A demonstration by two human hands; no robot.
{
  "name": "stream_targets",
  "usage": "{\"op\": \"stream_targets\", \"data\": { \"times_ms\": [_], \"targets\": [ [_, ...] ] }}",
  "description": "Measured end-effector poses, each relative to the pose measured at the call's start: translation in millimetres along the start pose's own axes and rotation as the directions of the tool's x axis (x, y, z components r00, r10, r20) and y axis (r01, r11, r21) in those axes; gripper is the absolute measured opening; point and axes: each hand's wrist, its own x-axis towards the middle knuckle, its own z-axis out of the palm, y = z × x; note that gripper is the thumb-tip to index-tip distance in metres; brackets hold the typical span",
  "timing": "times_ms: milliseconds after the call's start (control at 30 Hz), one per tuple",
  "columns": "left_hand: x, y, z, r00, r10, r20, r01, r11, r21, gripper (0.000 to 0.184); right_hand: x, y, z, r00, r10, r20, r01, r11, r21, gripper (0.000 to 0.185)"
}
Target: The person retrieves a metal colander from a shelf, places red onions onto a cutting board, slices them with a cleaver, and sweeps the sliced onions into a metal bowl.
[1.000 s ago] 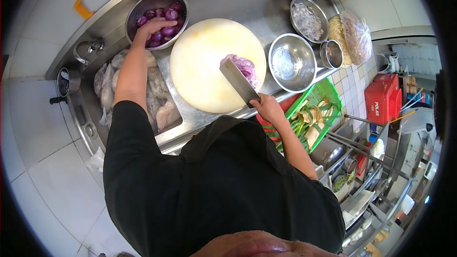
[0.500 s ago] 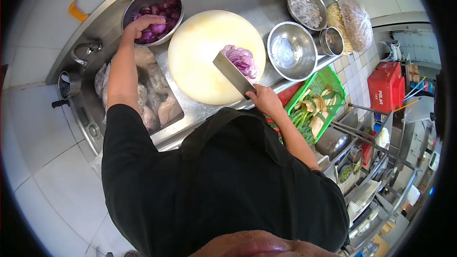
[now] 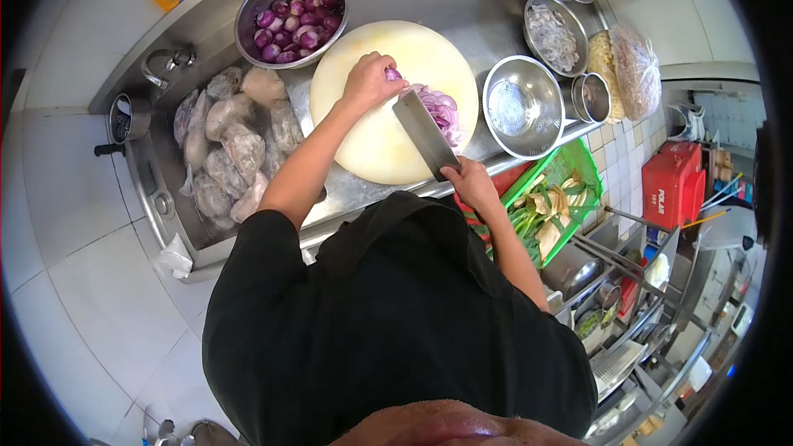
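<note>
My left hand point(image 3: 371, 81) is over the round white cutting board point(image 3: 363, 153), closed on a purple onion point(image 3: 392, 74) that shows at its fingertips. My right hand point(image 3: 473, 181) grips the handle of a wide cleaver point(image 3: 423, 134), whose blade lies across the board's right part. Sliced purple onion point(image 3: 441, 113) is heaped just right of the blade. Peeled purple onions fill a metal bowl point(image 3: 245, 29) behind the board at the left. An empty metal bowl point(image 3: 514, 107) stands to the right of the board.
At the left, the sink point(image 3: 198, 235) holds bagged pieces point(image 3: 239, 149) below a faucet point(image 3: 157, 66). Bowls, a small metal pot point(image 3: 591, 97) and filled plastic bags point(image 3: 636, 74) stand at the right. A green basket point(image 3: 591, 167) of vegetables is near my right forearm.
My left hand has left the onion bowl with an onion and moved right onto the board, beside the cleaver. My right hand still holds the cleaver by the slices. The camera view has shifted slightly.
</note>
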Motion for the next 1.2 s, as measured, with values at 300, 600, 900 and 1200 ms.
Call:
{"op": "stream_targets", "data": {
  "times_ms": [300, 600, 900, 1200],
  "targets": [
    [71.7, -155.6, -95.4, 0.889, -0.438, 0.135, 0.328, 0.814, 0.48, 0.068, 5.4, 12.7, 9.6, 0.996, -0.068, -0.058, 0.066, 0.997, -0.03, 0.039],
    [101.2, -153.3, -97.0, 0.865, -0.465, 0.19, 0.255, 0.732, 0.632, 0.05, -3.8, 0.0, 6.3, 0.995, -0.079, -0.062, 0.073, 0.993, -0.089, 0.039],
    [47.0, -25.1, -77.9, 0.979, -0.18, 0.099, 0.153, 0.961, 0.231, 0.051, -6.2, 14.8, 16.1, 0.989, -0.088, -0.118, 0.084, 0.996, -0.035, 0.038],
    [-28.7, -31.9, -30.3, 0.917, -0.392, -0.077, 0.385, 0.918, -0.097, 0.061, -27.1, -0.6, 5.9, 0.993, -0.113, -0.044, 0.108, 0.988, -0.115, 0.037]
  ]
}}
